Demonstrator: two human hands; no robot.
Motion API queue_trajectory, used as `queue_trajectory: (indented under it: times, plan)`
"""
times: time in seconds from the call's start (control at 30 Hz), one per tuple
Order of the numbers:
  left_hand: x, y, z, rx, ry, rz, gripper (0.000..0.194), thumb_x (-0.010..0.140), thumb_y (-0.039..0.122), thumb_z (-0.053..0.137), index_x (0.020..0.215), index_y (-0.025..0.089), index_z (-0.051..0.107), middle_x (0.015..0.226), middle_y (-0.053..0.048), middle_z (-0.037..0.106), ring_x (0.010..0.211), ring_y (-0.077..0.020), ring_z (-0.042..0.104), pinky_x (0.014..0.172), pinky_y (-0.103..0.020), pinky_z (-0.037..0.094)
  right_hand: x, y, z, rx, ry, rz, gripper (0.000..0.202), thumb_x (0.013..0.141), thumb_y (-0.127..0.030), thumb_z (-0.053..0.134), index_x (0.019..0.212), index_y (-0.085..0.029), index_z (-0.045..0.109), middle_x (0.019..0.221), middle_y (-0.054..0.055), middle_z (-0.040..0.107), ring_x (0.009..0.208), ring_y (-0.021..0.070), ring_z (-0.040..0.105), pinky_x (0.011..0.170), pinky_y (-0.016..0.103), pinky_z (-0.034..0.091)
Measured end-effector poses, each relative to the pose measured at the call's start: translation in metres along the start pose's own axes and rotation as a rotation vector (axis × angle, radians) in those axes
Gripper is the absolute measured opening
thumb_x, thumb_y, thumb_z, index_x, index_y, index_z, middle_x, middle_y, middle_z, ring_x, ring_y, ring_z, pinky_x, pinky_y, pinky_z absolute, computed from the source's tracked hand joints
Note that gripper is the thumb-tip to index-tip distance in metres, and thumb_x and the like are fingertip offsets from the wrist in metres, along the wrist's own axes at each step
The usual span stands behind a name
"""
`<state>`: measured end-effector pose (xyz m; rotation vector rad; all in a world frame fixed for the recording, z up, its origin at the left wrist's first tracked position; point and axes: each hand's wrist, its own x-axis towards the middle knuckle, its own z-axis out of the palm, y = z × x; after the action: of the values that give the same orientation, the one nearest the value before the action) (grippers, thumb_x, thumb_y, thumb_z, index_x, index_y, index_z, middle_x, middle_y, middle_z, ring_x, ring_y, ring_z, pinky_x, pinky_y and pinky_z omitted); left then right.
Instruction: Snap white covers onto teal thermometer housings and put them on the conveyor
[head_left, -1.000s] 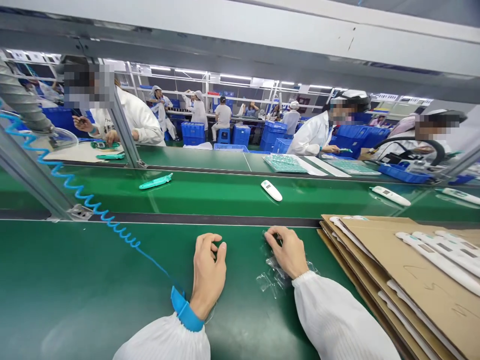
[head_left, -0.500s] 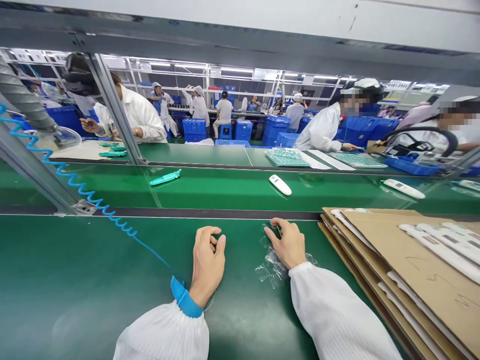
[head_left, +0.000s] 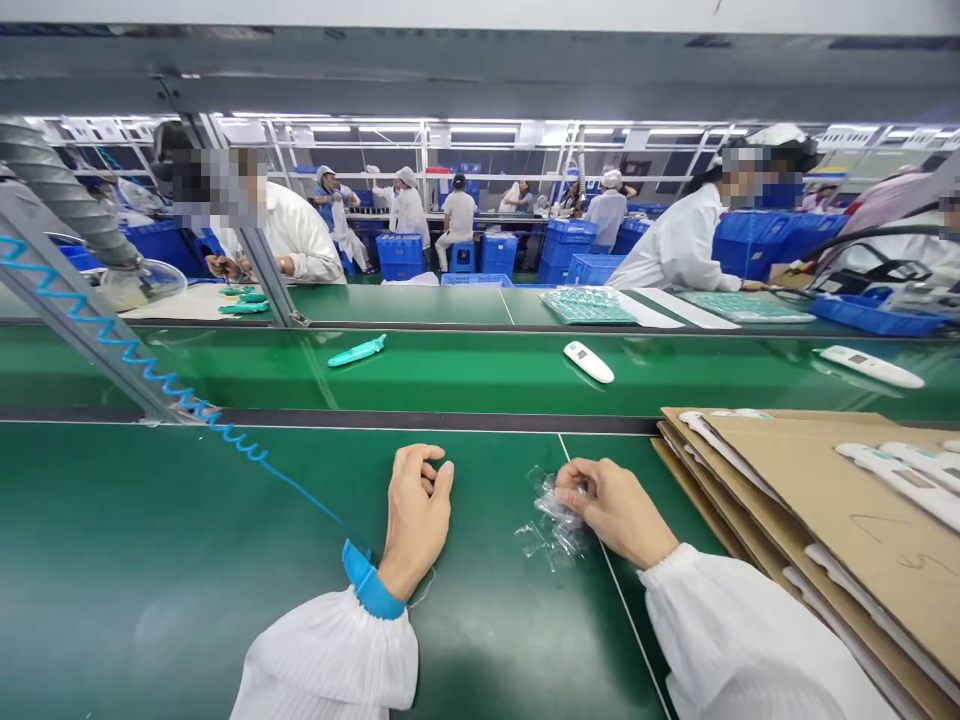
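Note:
My left hand (head_left: 420, 510) rests on the green work surface (head_left: 225, 600), its fingers curled loosely and apart from the thumb, with nothing in it. A blue wrist strap (head_left: 371, 582) with a coiled cord circles that wrist. To the right, my right hand (head_left: 611, 505) pinches at crumpled clear plastic film pieces (head_left: 556, 530), thumb and fingertips closed on the pile's upper edge. Beyond the hands, on the green belt, lie a teal device (head_left: 357, 351), a white device (head_left: 589, 362) and another white device (head_left: 870, 367).
Stacked cardboard sheets (head_left: 847, 500) holding white devices stand at the right. A metal post (head_left: 82, 310) and the blue coiled cord (head_left: 150, 370) cross the left. Across the belt, people in white work near green trays (head_left: 589, 306) and a blue bin (head_left: 874, 314).
My right hand has moved right and its fingertips have closed at the film. My left hand is nearly still. The belt devices appear farther right, and the view has tilted slightly.

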<state>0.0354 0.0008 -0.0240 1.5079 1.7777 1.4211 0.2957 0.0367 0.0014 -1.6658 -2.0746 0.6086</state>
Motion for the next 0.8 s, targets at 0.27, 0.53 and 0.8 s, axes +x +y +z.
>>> queue_trajectory:
  times: [0.27, 0.53, 0.8]
  plan:
    - [0.055, -0.04, -0.032, 0.401, 0.051, 0.095, 0.015, 0.09, 0.028, 0.056, 0.102, 0.021, 0.063, 0.107, -0.007, 0.059, 0.086, -0.018, 0.061, 0.081, -0.035, 0.056, 0.005, 0.009, 0.038, -0.09, 0.285, -0.234, 0.02, 0.093, -0.03, 0.049, 0.093, -0.026, 0.068, 0.1, 0.005, 0.072, 0.089, 0.0243, 0.06, 0.074, 0.037, 0.037]
    - [0.204, -0.059, -0.102, 0.875, 0.04, -0.101, 0.016, 0.09, 0.022, 0.064, 0.102, 0.013, 0.066, 0.12, -0.014, 0.063, 0.121, -0.0292, 0.056, 0.107, -0.049, 0.044, 0.006, -0.001, 0.067, -0.108, 0.469, -0.253, 0.027, 0.102, -0.029, 0.038, 0.103, -0.023, 0.065, 0.106, 0.006, 0.071, 0.09, 0.0245, 0.06, 0.071, 0.039, 0.038]
    - [0.267, -0.064, -0.024, 0.971, -0.066, -0.145, 0.041, 0.095, 0.036, 0.065, 0.131, 0.017, 0.059, 0.136, -0.012, 0.058, 0.121, -0.0269, 0.059, 0.101, -0.049, 0.051, 0.009, -0.005, 0.063, 0.012, 0.473, -0.207, 0.031, 0.103, -0.027, 0.038, 0.127, -0.02, 0.056, 0.113, 0.009, 0.072, 0.109, 0.0262, 0.063, 0.09, 0.041, 0.043]
